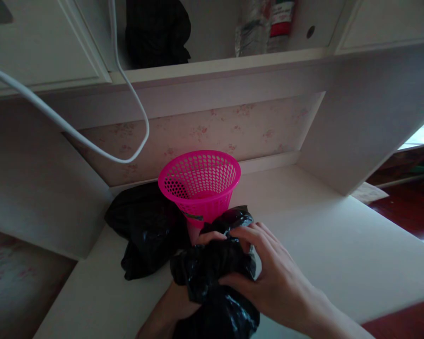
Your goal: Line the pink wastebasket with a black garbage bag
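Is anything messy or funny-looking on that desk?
Yes. A crumpled black bag lies heaped on the desk beside the pink basket, and a white cable dangles loose from above. Both hands grip another black bag.

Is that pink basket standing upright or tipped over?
Upright: the pink basket stands on the white desk, open rim facing up.

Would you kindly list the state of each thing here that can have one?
Pink basket: upright, apparently unlined.
Black bag: bunched, gripped by both hands.
Second black bag: crumpled, lying beside the basket.
Left hand: mostly hidden under the bag.
Right hand: fingers closed on the bag.
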### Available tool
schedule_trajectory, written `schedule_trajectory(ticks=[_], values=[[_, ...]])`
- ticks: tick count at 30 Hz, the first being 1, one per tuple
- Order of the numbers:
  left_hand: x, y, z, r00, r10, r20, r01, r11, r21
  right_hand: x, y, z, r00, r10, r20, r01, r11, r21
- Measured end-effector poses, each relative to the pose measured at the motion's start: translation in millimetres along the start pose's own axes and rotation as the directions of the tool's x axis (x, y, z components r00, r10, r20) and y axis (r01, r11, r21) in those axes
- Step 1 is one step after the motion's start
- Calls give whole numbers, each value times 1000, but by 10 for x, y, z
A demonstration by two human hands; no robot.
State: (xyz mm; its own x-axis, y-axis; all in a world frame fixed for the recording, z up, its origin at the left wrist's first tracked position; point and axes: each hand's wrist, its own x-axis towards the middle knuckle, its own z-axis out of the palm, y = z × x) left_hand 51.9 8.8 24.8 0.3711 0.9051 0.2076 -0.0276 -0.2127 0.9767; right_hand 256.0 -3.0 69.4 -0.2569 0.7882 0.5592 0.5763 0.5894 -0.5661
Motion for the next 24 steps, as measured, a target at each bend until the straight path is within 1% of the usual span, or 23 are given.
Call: schedule_trajectory(ticks=[1, 3, 5, 7, 9, 11, 14, 16, 18, 21, 22, 24], values=[[-2, 18, -6, 999, 19, 38, -20, 1000, 10, 23, 20, -17, 997, -77, 23, 78, 997, -22], [-1, 71, -9, 992, 48, 117, -55, 997, 56, 57, 72, -29, 973, -197, 123, 192, 980, 54], [1, 125, -1, 988, 52, 145, -67, 993, 102, 64, 131, 0, 949, -246, 195, 216, 963, 163], [-8, 157, 11, 993, 35, 116, -52, 988, 143, 45, 180, 55, 954, -226, 196, 195, 966, 169], [-28, 163, 15, 997, 43, 68, -56, 977, 208, 14, 208, 110, 966, -199, 164, 186, 978, 92], [-54, 152, 7, 996, 79, 42, -88, 956, 280, -14, 214, 145, 969, -186, 163, 185, 982, 22], [-88, 133, -19, 989, 133, 60, -146, 929, 340, -33, 195, 159, 961, -168, 220, 181, 982, -45], [-104, 132, -32, 986, 153, 63, -165, 918, 360, -30, 179, 158, 959, -166, 228, 186, 980, -69], [-117, 138, -38, 981, 186, 52, -192, 915, 354, -22, 175, 158, 957, -196, 212, 210, 977, -45], [-131, 144, -34, 966, 257, 18, -251, 921, 297, -18, 189, 166, 958, -231, 169, 225, 973, 52], [-135, 142, -33, 964, 266, 4, -256, 925, 280, -21, 197, 171, 964, -227, 138, 218, 973, 76], [-143, 129, -30, 974, 223, -24, -209, 941, 265, -34, 206, 183, 977, -191, 95, 181, 978, 104]])
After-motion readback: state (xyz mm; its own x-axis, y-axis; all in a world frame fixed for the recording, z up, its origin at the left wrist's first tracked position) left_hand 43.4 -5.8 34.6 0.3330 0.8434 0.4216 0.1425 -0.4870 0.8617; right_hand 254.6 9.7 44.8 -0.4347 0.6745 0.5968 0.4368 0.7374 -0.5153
